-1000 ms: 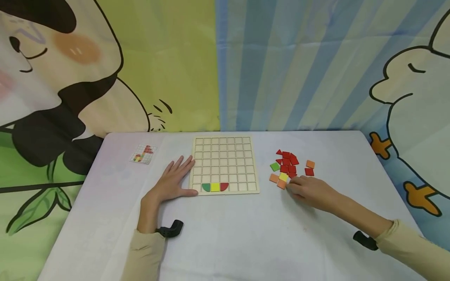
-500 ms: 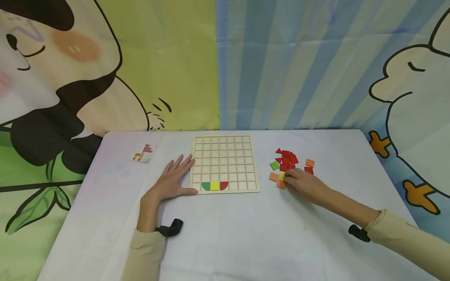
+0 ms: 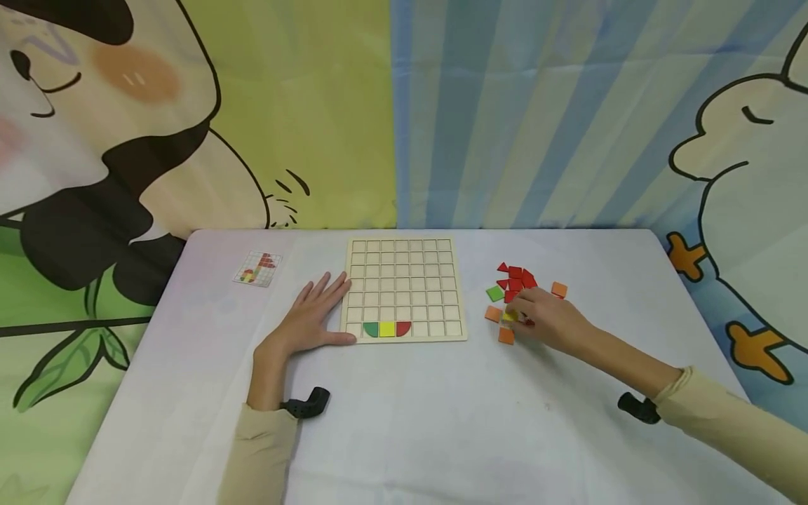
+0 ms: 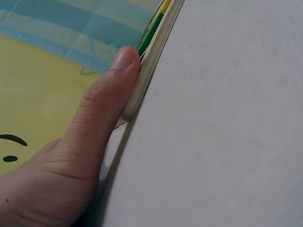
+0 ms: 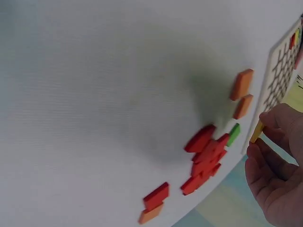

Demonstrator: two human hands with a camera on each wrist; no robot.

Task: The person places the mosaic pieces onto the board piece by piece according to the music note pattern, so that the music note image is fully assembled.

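On a white-covered table (image 3: 410, 421), near the middle of its far edge, a flat grid board (image 3: 404, 278). In its near row, counting from the near left corner: a green quarter-round (image 3: 371, 330) in the second compartment, a yellow square (image 3: 387, 329) in the third, a red quarter-round (image 3: 402, 328) in the fourth. Along the board's left edge, a left hand (image 3: 311, 324), fingers spread, gripping nothing; thumb by the near left corner, close up only in the left wrist view. Between board and table's right edge, a right hand (image 3: 551, 321), pinching a yellow piece (image 5: 257, 132), clearest in the right wrist view. Toward the table's far left corner, a printed card (image 3: 258, 268), in the head view alone. Around the right hand, clustered red pieces (image 3: 516, 273), with a green piece (image 3: 495, 294) just beside. Farther right, a red tile (image 5: 155, 195) mostly hidden in the head view, whole in the right wrist view, just beside an orange tile (image 5: 150, 214).
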